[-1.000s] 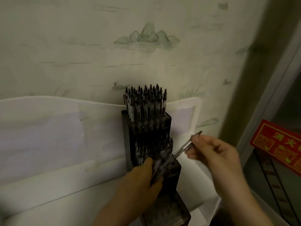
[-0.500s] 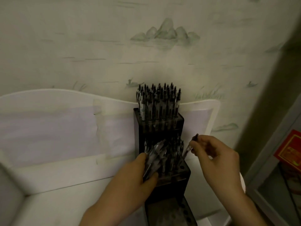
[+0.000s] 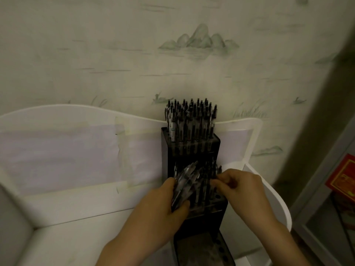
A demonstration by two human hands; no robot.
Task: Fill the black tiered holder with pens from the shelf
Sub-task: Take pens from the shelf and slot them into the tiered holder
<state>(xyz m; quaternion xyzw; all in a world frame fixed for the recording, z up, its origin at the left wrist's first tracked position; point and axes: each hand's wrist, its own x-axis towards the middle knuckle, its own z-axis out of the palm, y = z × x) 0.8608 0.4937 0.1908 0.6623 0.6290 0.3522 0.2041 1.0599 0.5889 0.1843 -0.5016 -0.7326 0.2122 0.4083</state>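
The left hand [image 3: 165, 204] grips a spare bundle of pens [image 3: 185, 181] beside the black holder [image 3: 192, 150] on the shelf [image 3: 76, 206], so the right hand [image 3: 238, 183] can pinch one pen into the middle tier.

We have one view only, from the head, looking forward and down, close over the black holder [image 3: 192, 150] on the white shelf [image 3: 76, 208]; wall at twelve o'clock, both forearms entering from six.
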